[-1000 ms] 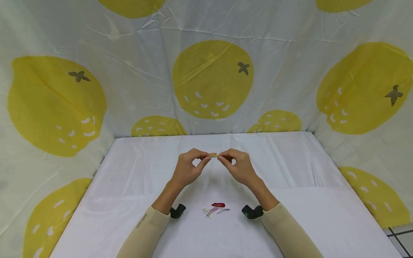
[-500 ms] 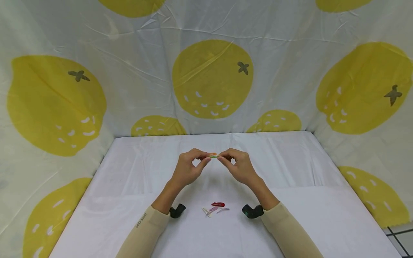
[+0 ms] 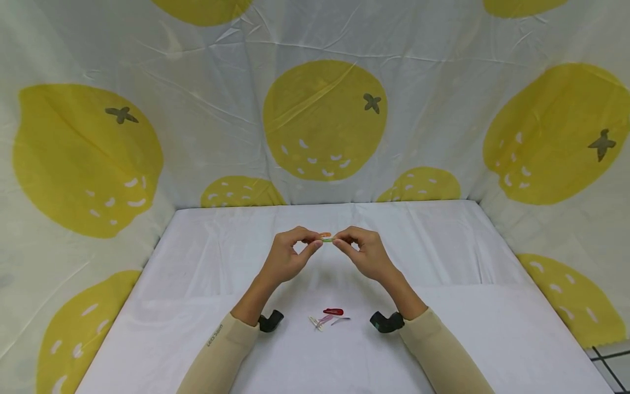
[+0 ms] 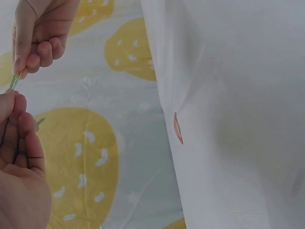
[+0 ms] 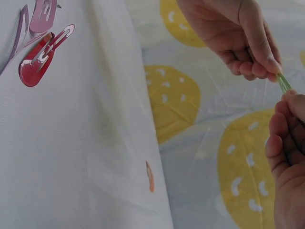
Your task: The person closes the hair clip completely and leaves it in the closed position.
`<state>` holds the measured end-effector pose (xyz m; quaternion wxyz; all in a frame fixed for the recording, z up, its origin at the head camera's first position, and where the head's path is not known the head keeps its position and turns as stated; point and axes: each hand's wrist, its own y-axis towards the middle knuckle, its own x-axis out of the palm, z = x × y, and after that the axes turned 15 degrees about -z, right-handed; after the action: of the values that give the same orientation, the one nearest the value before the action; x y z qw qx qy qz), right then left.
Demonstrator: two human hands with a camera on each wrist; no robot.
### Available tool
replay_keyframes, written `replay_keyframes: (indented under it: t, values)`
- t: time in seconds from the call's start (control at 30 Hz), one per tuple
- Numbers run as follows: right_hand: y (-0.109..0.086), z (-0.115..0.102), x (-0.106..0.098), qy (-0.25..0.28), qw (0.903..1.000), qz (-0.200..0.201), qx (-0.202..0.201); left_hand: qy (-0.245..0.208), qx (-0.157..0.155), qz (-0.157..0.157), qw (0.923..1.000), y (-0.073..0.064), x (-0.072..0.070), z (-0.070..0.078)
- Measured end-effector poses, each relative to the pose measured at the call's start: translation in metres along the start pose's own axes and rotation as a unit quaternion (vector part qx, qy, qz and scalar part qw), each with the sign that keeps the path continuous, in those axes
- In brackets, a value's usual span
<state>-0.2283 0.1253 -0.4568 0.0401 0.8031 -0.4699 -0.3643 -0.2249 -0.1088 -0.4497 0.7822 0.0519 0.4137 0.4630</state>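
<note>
And here's the green clip (image 5: 283, 82), up off the table (image 3: 443, 251), strung end to end between two pinches! The left hand (image 3: 289, 254) has one end clamped between thumb and forefinger, the right hand (image 3: 366, 254) has the other, and the spare fingers fold in, out of the way. Only a sliver of green shows, so whether it's sprung or snapped flat, I can't tell.

This looks like a flexing job, and the advice is simple: thumbs level, equal pressure both sides, bend gently through the middle rather than twist. Grip the very ends, because a clip this slim could jump. Skin should keep clear of the metal edge, where a snap might nip. Nice touch to work over the cloth; a slip would probably land soft.

Down below, the orange clip (image 5: 150, 180) lies alone near the table's far edge. Nearer the person, the red clip (image 5: 31, 74) rests with its metal tongue swung out, touching or nearly touching the pink clip (image 5: 43, 18).
</note>
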Motion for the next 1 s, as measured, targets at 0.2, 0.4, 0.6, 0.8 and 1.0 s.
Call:
replay_keyframes:
  t: [0.2, 0.4, 0.6, 0.8, 1.0]
  values:
    - [-0.001, -0.016, -0.003, 0.021, 0.9997, -0.013, -0.004, -0.01, -0.008, -0.008, 0.9999, 0.0, 0.001, 0.001]
    - [-0.001, -0.034, -0.007, 0.01, 0.9998, 0.009, -0.014, 0.006, -0.01, 0.01, 0.9999, -0.001, 0.002, -0.003]
    - [0.001, -0.008, -0.001, 0.014, 0.9994, 0.028, -0.017, 0.005, -0.016, 0.037, 0.9992, -0.002, 0.002, -0.008]
    - [0.006, 0.02, 0.002, 0.007, 0.9991, 0.041, 0.004, 0.007, -0.054, 0.04, 0.9977, 0.002, 0.002, -0.018]
    - [0.009, 0.036, 0.009, 0.017, 0.9956, 0.03, 0.088, 0.012, -0.144, 0.018, 0.9894, 0.003, 0.005, -0.032]
